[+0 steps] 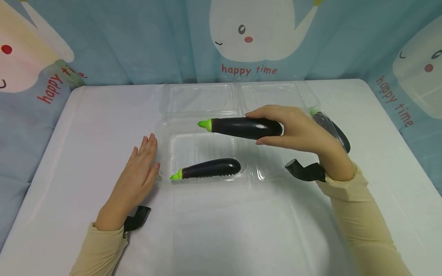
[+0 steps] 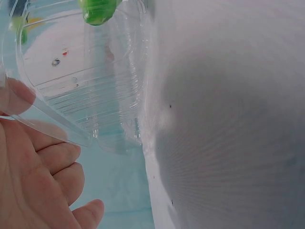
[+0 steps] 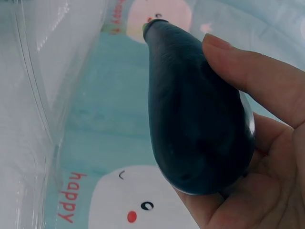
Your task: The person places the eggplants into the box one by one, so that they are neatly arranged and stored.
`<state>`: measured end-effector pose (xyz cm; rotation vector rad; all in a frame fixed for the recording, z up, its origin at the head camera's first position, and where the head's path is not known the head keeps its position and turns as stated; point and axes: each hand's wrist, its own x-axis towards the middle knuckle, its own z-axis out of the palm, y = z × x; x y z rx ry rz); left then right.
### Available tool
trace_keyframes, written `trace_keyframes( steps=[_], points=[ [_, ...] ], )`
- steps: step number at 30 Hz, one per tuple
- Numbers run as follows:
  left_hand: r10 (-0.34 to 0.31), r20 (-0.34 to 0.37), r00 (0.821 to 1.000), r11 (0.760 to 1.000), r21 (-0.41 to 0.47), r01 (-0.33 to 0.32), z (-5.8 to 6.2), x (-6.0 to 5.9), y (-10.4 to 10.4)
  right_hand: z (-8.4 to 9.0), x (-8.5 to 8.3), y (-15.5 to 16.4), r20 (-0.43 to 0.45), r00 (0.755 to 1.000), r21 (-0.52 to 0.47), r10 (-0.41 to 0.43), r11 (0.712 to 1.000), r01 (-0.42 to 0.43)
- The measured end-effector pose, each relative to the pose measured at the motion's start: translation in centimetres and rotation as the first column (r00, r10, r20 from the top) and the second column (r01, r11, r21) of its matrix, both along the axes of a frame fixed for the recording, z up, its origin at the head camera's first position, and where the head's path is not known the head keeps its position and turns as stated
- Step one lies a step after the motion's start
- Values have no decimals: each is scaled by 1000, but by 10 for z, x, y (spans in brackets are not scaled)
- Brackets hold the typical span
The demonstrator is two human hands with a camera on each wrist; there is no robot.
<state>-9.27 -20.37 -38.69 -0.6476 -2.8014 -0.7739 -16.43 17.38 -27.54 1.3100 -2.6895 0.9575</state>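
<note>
One green-tipped eggplant (image 1: 211,168) lies in the clear container (image 1: 183,149) at the centre of the frame, while your left hand (image 1: 138,174) rests at the container's left edge, fingers loosely extended. Above and to the right, your right hand (image 1: 293,128) grasps a second eggplant (image 1: 238,127) by its thick end. Beyond, a blue printed curtain (image 1: 162,46) spans the top of the frame.

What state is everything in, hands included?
Glossy black, green-tipped upper eggplant: gripped, raised.
Bare right hand: gripping it.
Glossy black, green-tipped lower eggplant: lying flat.
Clear plastic left container: open, lower eggplant inside.
Clear plastic right container: open.
Bare left hand: fingers loosely extended.
Dark shapes, far right: partly hidden.
</note>
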Motion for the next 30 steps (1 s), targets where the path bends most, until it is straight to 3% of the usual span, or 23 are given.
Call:
trace_keyframes(
  steps=[11, 30],
  points=[
    [2, -2, 1000, 1000, 0, -2, 0, 0, 1, -2, -6, -22, 40, 994, 50, 100, 994, -102],
    [8, 11, 1000, 1000, -8, -8, 2, 0, 1, -11, -19, -45, 137, 980, 117, 144, 980, -160]
  ],
)
